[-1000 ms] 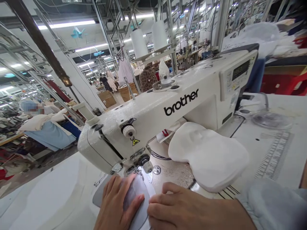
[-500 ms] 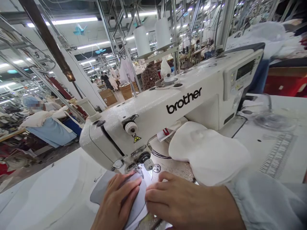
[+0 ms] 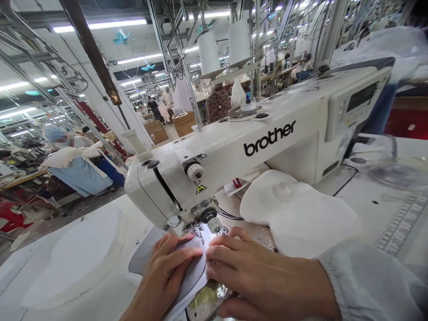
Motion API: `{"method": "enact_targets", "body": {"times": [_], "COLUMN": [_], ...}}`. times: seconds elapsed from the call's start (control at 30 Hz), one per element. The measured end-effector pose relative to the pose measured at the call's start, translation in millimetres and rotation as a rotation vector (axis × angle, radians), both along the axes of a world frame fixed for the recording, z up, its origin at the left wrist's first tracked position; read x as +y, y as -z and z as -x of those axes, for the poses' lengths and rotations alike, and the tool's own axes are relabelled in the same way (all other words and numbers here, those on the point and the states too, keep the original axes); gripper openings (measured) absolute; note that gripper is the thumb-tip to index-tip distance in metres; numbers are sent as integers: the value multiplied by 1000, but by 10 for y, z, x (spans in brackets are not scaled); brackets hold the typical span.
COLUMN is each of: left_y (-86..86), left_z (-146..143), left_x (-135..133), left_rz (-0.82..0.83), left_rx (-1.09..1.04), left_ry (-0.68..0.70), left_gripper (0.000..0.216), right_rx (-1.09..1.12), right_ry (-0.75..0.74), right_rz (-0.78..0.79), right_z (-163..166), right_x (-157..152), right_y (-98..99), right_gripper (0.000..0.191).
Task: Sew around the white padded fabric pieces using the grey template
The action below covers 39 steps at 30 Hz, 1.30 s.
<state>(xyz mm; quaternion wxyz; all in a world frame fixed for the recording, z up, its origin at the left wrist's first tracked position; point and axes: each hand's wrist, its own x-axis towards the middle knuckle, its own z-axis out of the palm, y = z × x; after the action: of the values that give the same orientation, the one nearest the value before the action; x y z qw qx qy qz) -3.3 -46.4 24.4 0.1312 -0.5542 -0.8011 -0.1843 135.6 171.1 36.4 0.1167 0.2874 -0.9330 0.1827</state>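
Note:
A white Brother sewing machine (image 3: pixel 267 138) stands across the table. Under its needle area (image 3: pixel 200 232) lies a pale grey fabric piece (image 3: pixel 147 256). My left hand (image 3: pixel 163 276) lies on that piece with fingers stretched flat, pressing it down. My right hand (image 3: pixel 254 272) rests just right of the needle, fingers curled and pressed onto the fabric's edge. The two hands almost touch at the fingertips. A stack of white curved fabric pieces (image 3: pixel 297 214) sits right of the machine's bed, just behind my right wrist.
A large white fabric piece (image 3: pixel 76 254) lies on the table at left. Two thread cones (image 3: pixel 224 49) stand behind the machine. A clear dish (image 3: pixel 397 174) sits at far right. Another person (image 3: pixel 70 156) works at a station to the left.
Both hands have slid forward toward the needle with the grey fabric piece, and the view has shifted slightly left and down.

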Motion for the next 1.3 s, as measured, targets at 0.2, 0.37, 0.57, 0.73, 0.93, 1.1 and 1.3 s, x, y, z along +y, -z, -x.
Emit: {"method": "enact_targets", "body": {"times": [0.2, 0.37, 0.57, 0.73, 0.93, 1.1, 1.3], "left_y": [75, 85, -47, -51, 92, 117, 72], "left_z": [-5, -54, -23, -38, -141, -51, 22], "left_x": [-22, 17, 2, -33, -9, -57, -62], "left_rz": [19, -7, 42, 90, 13, 87, 100], "left_rx": [-83, -45, 51, 14, -31, 67, 145], "left_ry": [-60, -127, 9, 17, -140, -96, -51], "left_gripper": [27, 32, 33, 34, 34, 40, 36], "right_rx": [-9, -15, 7, 6, 15, -3, -8], "right_ry": [84, 129, 167, 189, 219, 239, 223], "right_rz": [-26, -22, -14, -62, -81, -87, -26], "right_z": [3, 33, 83, 98, 99, 115, 91], "right_x": [-9, -5, -3, -11, 15, 30, 21], "right_y": [-11, 6, 48, 39, 28, 6, -21], "right_gripper": [29, 26, 23, 23, 24, 27, 23]}}
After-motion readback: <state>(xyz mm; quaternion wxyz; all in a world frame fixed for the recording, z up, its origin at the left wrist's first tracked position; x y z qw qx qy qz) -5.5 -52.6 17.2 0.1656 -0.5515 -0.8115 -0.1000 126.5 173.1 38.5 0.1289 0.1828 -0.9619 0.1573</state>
